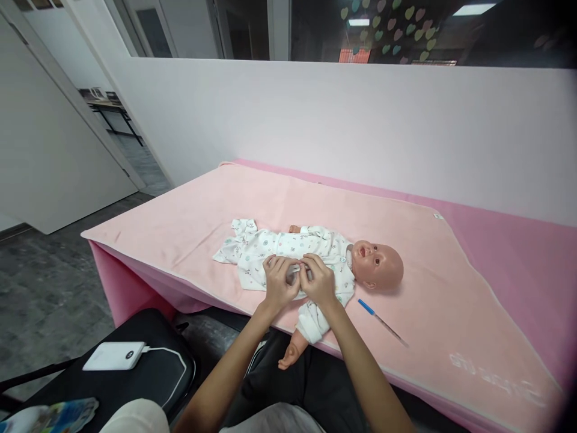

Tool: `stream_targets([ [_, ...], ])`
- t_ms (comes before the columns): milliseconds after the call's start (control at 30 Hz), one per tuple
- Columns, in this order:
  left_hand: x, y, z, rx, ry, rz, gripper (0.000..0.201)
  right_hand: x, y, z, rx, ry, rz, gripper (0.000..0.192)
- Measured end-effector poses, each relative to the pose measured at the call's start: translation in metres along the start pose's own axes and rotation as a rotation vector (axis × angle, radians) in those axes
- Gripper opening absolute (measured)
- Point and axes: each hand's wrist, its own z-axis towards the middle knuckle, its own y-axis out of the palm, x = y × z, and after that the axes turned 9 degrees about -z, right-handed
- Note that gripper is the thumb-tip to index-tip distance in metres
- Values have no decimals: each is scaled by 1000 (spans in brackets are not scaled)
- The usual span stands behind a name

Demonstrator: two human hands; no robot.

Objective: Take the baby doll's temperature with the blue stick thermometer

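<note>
Head view: left hand (278, 281) and right hand (319, 281) meet fingertip to fingertip, both pinching the front of the doll's white printed romper (288, 246). Doll (376, 264) lies on its back near the front edge of the pink blanket (189, 210); a blue-capped pen (382, 322) rests just beside it.

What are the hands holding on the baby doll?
Both the left hand and the right hand pinch the front of the doll's white printed romper, at the belly.

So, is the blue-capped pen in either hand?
No, the blue-capped pen lies on the pink blanket beside the doll's head, while both hands rest on the doll's patterned white romper.
</note>
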Motion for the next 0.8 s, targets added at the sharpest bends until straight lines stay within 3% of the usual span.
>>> stream_targets([
  [500,-2,4,2,17,4,15,17,2,2,-1,-57,3,-36,17],
  [800,-3,3,1,91,-19,-21,15,2,2,-1,-52,-16,-54,20],
])
